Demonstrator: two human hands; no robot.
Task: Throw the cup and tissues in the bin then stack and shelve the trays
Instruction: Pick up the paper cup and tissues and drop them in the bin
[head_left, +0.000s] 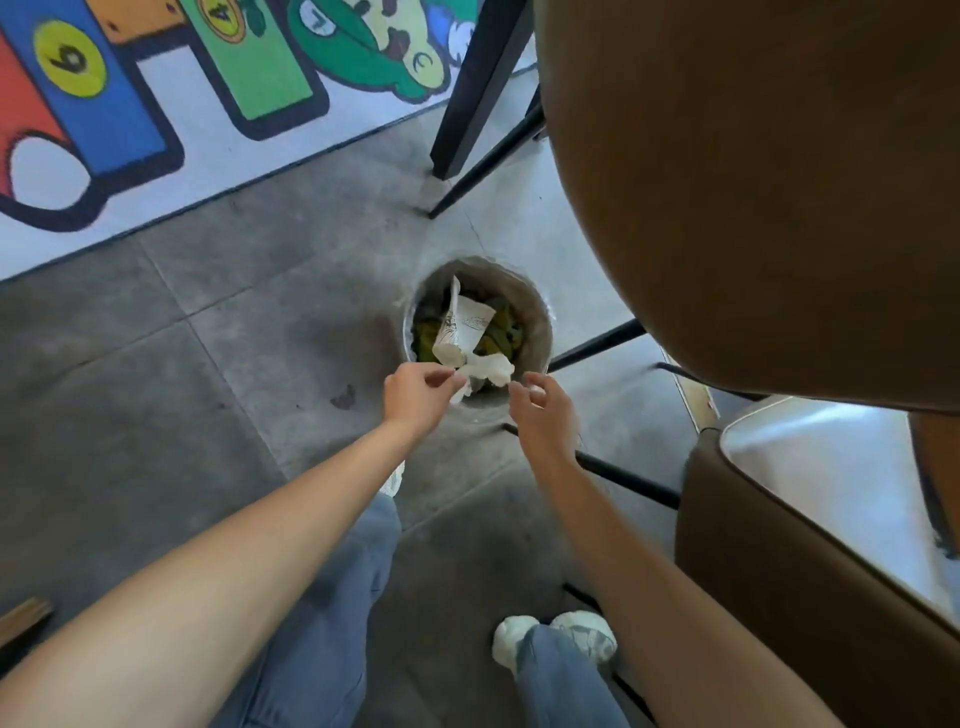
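A round grey bin (535, 317) stands on the floor ahead of me, with green scraps at its bottom. A white printed paper cup (467, 325) lies tilted inside it. Crumpled white tissues (488, 370) hang over the bin's near rim, right at the fingertips of my left hand (415, 392), whose thumb and forefinger pinch one end. My right hand (543, 410) hovers just right of the tissues with its fingers apart and nothing in it. No trays are in view.
A brown tabletop (753, 182) overhangs the bin at the right, with black legs (467, 104) behind. A brown chair (769, 561) stands at the lower right. A colourful floor mat (156, 104) lies at the upper left. My legs and shoes are below.
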